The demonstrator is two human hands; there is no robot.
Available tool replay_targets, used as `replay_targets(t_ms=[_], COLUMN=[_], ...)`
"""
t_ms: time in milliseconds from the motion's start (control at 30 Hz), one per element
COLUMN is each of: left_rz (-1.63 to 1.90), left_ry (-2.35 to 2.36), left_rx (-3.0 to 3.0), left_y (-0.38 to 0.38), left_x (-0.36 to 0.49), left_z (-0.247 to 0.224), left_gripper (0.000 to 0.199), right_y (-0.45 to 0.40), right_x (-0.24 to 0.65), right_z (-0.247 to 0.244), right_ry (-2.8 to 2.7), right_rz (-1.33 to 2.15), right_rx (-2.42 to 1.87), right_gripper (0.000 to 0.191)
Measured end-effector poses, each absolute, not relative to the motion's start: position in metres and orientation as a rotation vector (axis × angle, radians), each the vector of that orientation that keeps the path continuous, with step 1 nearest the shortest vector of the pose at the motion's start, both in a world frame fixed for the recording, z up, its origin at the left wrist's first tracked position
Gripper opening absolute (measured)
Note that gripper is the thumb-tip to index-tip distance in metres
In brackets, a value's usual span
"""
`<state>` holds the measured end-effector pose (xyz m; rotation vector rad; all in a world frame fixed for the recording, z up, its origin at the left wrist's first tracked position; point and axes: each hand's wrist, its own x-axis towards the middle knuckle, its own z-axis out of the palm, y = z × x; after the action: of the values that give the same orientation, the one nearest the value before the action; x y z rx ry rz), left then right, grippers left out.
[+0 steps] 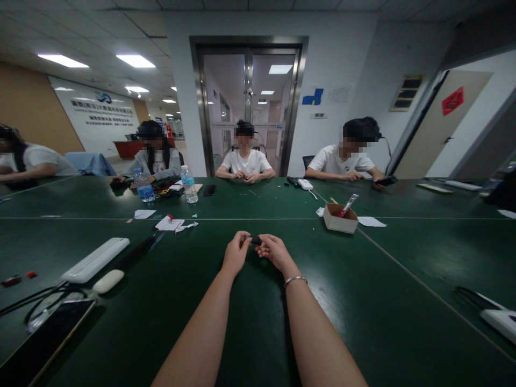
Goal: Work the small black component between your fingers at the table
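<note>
A small black object [256, 241] is held between my two hands, above the middle of the dark green table [258, 317]; it is too small for me to tell its kind. My left hand [237, 251] pinches its left end with thumb and fingers. From the other side, the fingers of my right hand [274, 251] close on its right end. A silver bracelet [295, 280] circles my right wrist. The fingers cover part of the black object.
At left lie a white power strip [97, 260], a white rounded case [108, 281] and a phone [46, 344]. Paper scraps [169, 223] and water bottles [188, 185] stand farther back. A small box [341, 219] is right of centre. Several people sit across the table.
</note>
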<state>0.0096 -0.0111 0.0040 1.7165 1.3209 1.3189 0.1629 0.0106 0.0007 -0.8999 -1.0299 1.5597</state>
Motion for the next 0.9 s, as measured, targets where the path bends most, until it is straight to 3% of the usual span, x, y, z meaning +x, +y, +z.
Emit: replay_targets(t_ms=[433,900], left_rz=[1.320,1.214], left_ry=[1.368,1.576], left_rx=[1.758,1.616], left_y=[-0.0070,-0.0078], left_x=[0.0117,0.0096], left_z=[-0.0048,-0.0004], left_gripper=[0.020,0.053], right_y=[0.0115,0.0105], right_x=[0.1624,0.1627], right_z=[-0.0042,-0.0032], right_ry=[-1.078,-1.182], right_rz=[1.537,1.549], right_rx=[-0.876,-0.815], right_gripper=[0.032,0.038])
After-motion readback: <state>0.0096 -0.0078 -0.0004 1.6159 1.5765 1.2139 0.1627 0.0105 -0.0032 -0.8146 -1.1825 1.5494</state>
